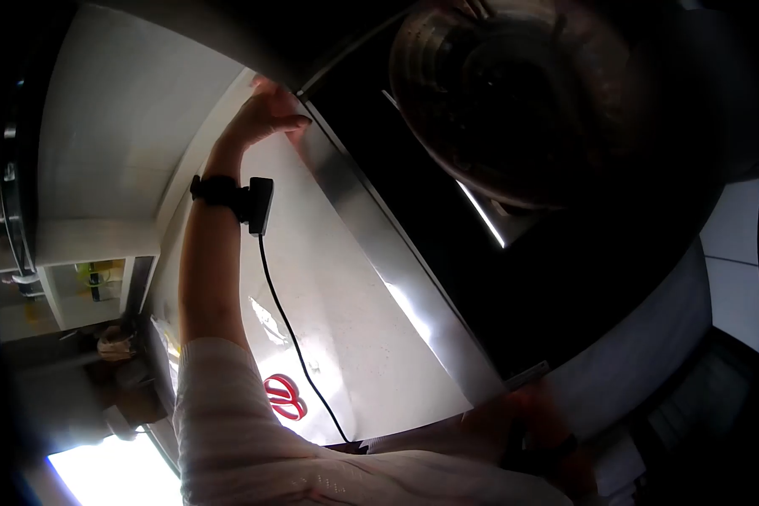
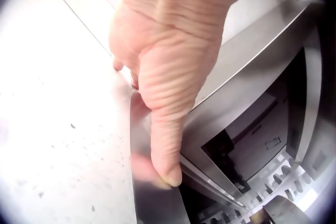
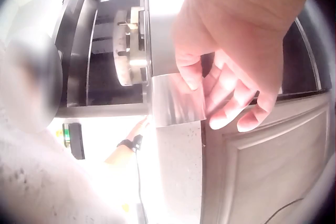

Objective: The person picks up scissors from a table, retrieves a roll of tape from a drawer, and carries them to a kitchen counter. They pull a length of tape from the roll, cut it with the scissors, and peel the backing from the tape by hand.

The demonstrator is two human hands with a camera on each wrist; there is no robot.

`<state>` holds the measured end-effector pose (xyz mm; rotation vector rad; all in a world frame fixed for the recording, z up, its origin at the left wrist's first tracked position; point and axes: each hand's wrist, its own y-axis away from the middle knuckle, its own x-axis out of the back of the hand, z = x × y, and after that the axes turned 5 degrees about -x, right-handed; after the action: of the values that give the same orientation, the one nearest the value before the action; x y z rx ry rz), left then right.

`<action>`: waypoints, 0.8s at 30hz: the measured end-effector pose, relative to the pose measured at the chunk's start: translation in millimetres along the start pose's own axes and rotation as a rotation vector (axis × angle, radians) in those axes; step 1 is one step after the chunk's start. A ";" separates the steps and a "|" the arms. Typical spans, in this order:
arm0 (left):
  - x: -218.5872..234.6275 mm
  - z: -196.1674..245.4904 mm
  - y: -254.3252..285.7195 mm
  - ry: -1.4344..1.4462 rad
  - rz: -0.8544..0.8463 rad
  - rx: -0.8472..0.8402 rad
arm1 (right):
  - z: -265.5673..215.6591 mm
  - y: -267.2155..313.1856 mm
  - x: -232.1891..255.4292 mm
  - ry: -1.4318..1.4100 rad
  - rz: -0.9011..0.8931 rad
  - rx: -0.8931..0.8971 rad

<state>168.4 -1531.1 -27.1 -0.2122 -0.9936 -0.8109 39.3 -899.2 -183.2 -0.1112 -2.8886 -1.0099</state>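
A long shiny metal strip [image 1: 379, 244] lies along the edge of the white countertop [image 1: 329, 278], right beside the dark stove. My left hand [image 1: 265, 110] is at its far end, with the wrist camera strapped behind it. In the left wrist view, one straight finger of the left hand [image 2: 168, 71] touches the metal strip [image 2: 157, 200], where it is mirrored. My right hand [image 3: 236, 50] is at the near end, by the counter's front edge. Its thumb lies over the strip's end [image 3: 178, 103] and the other fingers curl past the edge.
A large round pan [image 1: 514, 101] stands on the stove, dim in the head view. Red-handled scissors [image 1: 285, 396] lie on the counter near my body, with a black cable [image 1: 291, 329] running past them. Under the counter front is a panelled cabinet door [image 3: 278, 161].
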 end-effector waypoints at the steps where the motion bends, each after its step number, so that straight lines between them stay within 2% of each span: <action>1: -0.3 1.3 1.4 -0.038 0.040 -0.058 | -17.0 1.9 4.6 -0.140 0.008 -0.012; 2: -0.3 2.2 2.6 -0.079 0.077 -0.113 | -29.5 2.5 5.6 -0.282 0.013 -0.026; 3: -0.4 4.0 3.5 -0.095 0.090 -0.120 | -28.4 1.5 1.5 -0.793 0.015 0.041; 4: -0.1 3.5 3.7 -0.113 0.100 -0.126 | -27.6 -0.3 5.4 -0.766 0.002 0.049; 6: 2.4 7.4 5.5 -0.094 0.085 -0.095 | -29.9 -4.6 16.4 0.462 0.193 0.444; 9: 4.0 12.7 8.5 -0.136 0.107 -0.083 | -51.3 -4.7 20.5 0.434 0.164 0.485; 12: 5.4 2.1 4.1 -0.275 0.060 -0.066 | -69.7 -6.0 22.0 0.430 0.148 0.468; 14: 0.7 -12.3 -2.1 -0.363 0.142 -0.183 | -67.5 -6.2 19.2 0.419 0.142 0.445; 16: 1.8 -9.0 -1.1 -0.352 0.116 -0.180 | -44.4 -7.6 12.2 -0.344 0.015 0.172; 17: 2.2 -5.8 0.5 -0.337 0.105 -0.161 | -39.7 -7.5 14.2 -0.333 0.010 0.173; 19: 1.4 -8.9 -3.7 -0.321 0.078 -0.138 | -34.1 -7.8 21.3 -0.336 -0.031 0.010; 22: -0.2 -7.8 -2.2 -0.369 0.136 -0.196 | -47.5 -11.2 26.2 -0.165 -0.093 0.107; 23: -1.4 -6.7 0.1 -0.340 0.137 -0.188 | -58.0 -11.2 24.6 -0.612 -0.143 -0.015; 24: -0.4 0.4 6.1 -0.311 0.137 -0.179 | -91.7 -11.6 19.4 -1.058 -0.188 -0.145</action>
<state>172.2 -1526.5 -26.0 -0.5685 -1.1832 -0.7543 23.7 -964.6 -116.9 -0.5405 -3.7821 -1.5565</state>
